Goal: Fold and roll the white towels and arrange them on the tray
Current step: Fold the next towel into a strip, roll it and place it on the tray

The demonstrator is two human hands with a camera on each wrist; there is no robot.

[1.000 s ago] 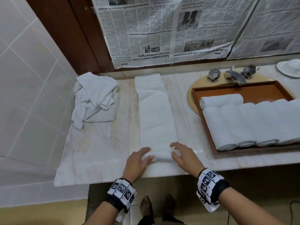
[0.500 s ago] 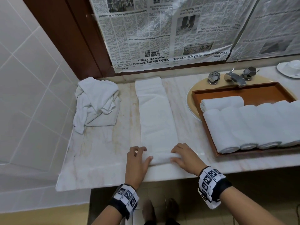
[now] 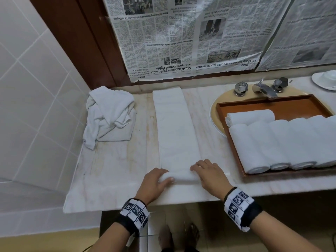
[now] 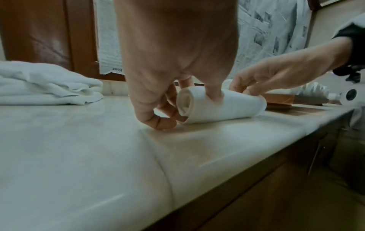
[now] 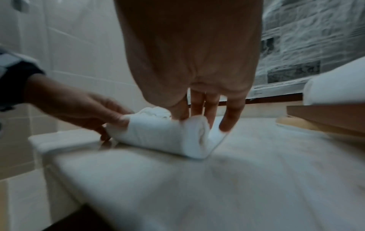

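Long white terry towel folded into a narrow strip (image 3: pixel 175 131), laid flat on the pale marble worktop (image 3: pixel 112 171) from the far wall toward the near edge, its near end wound into a short tight roll. Left hand (image 3: pixel 154 184) curled round the roll's left end, thumb on top, fingers tucked beneath. Right hand (image 3: pixel 209 174) over the right end, fingers arched down across the roll onto the flat strip beyond. Hands apart, one at each end. To the right, rectangular brown wooden tray (image 3: pixel 272 104) set over the round basin, holding a row of rolled white towels (image 3: pixel 283 144) side by side with one more roll lying crosswise behind them. At far left, crumpled heap of white towels (image 3: pixel 109 113) near the tiled wall.
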